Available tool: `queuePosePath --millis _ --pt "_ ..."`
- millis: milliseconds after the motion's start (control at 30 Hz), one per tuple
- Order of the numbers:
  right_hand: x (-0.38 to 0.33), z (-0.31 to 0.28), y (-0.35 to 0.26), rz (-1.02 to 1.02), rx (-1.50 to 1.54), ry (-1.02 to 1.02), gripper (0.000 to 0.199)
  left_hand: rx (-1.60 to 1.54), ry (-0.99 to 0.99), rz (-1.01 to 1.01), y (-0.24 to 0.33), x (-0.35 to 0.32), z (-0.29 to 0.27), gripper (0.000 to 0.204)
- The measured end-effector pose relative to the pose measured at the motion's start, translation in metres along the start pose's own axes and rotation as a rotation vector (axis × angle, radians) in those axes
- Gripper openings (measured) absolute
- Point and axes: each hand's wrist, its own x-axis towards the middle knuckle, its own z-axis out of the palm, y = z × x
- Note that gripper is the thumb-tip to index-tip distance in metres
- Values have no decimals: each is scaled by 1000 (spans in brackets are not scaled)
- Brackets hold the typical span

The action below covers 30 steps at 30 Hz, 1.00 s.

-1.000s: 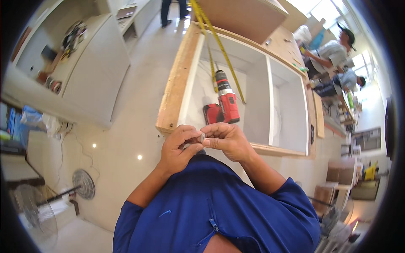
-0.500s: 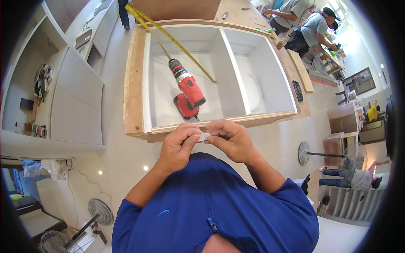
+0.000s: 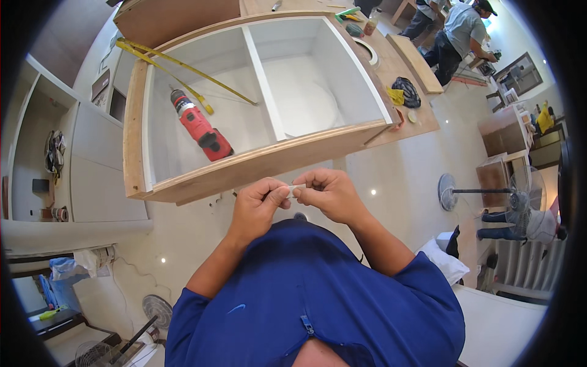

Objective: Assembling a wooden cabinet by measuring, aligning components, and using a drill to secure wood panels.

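Observation:
My left hand [image 3: 255, 207] and my right hand [image 3: 330, 194] meet in front of my chest, fingertips pinched on a small white piece [image 3: 291, 191]. The fingers cover most of it, so its kind is unclear. Just beyond lies an open cabinet carcass, white inside with plywood edges and a divider [image 3: 263, 81]. In its left compartment rests a red cordless drill [image 3: 197, 126], bit pointing away from me. A yellow measuring tape [image 3: 205, 77] lies bent across the cabinet's far left corner, one end reaching the divider.
On the plywood to the right are a dark bundle [image 3: 406, 92], a yellow cloth-like item [image 3: 395, 96] and a loose board [image 3: 415, 63]. A co-worker [image 3: 460, 38] stands at the far right. Pedestal fans [image 3: 447, 192] stand at both sides; shelving [image 3: 38, 153] is at left.
My view has turned and shifted right, so the cabinet, drill and tape now appear farther left. Both hands still pinch the white piece, with the fingers slightly rearranged.

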Motion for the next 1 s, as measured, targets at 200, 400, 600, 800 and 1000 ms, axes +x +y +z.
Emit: queuePosePath --millis 200,400,600,800,1000 --pt "-23 -43 6 -8 118 -50 19 -275 -103 -149 -10 9 37 17" --pt "-41 -68 9 -9 0 -42 16 -332 -225 -169 -25 17 60 14" --pt "-53 -78 7 -114 -177 -11 15 -105 -233 -136 -18 20 78 10" --pt "-54 -73 28 -293 -312 81 13 1 -107 -74 -30 15 94 8" --pt "-52 -68 22 -307 -215 93 11 49 -53 -71 -24 15 89 10"
